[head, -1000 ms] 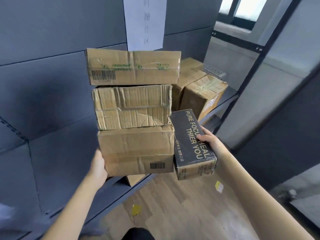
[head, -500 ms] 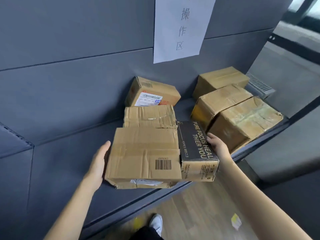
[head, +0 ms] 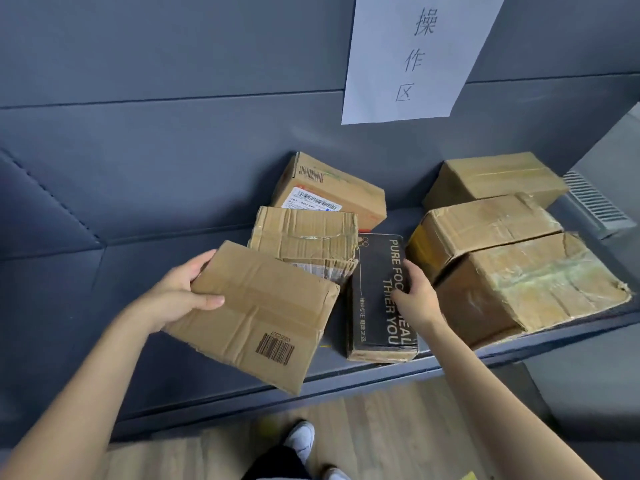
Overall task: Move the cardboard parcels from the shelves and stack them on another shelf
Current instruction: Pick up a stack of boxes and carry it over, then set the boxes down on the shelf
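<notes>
My left hand (head: 180,292) grips the left end of a flat cardboard parcel (head: 263,313) with a barcode, tilted over the shelf's front edge. My right hand (head: 414,292) rests on a black box (head: 377,299) printed with pale letters, which lies flat on the grey shelf (head: 346,374). Behind them a crumpled cardboard parcel (head: 304,237) lies on the shelf, and a parcel with a white shipping label (head: 329,192) leans against the back wall.
Three larger taped cardboard boxes (head: 512,271) fill the shelf's right end. A white paper sign (head: 415,53) hangs on the grey back panel. The shelf's left part (head: 69,306) is bare. Below are wood flooring and my white shoe (head: 301,441).
The stack I carried came down onto the shelf and spread apart. The black box now lies flat, and my left hand has lifted and tilted the barcode parcel leftward.
</notes>
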`<act>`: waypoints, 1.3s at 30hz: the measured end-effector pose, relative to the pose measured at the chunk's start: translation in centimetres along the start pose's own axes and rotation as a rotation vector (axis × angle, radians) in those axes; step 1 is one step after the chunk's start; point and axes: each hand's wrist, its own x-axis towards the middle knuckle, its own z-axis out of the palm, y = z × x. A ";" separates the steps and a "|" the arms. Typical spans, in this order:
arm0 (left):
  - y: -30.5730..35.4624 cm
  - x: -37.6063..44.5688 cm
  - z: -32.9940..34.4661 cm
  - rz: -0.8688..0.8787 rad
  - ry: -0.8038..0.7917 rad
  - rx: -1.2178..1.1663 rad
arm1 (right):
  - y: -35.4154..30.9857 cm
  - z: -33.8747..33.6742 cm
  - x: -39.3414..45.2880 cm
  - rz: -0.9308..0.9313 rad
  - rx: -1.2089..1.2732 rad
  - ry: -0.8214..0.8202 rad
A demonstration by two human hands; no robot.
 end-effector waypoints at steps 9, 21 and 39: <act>2.0 -5.2 1.9 0.152 0.458 0.315 | -4.4 -1.8 -3.9 -0.306 -0.098 -0.064; -0.3 -19.1 1.9 0.184 0.773 0.571 | -15.9 4.8 -14.0 -0.858 -0.131 -0.443; -16.6 -43.6 -9.3 -0.267 1.084 0.645 | -27.4 22.9 -39.2 -1.364 -0.077 -0.652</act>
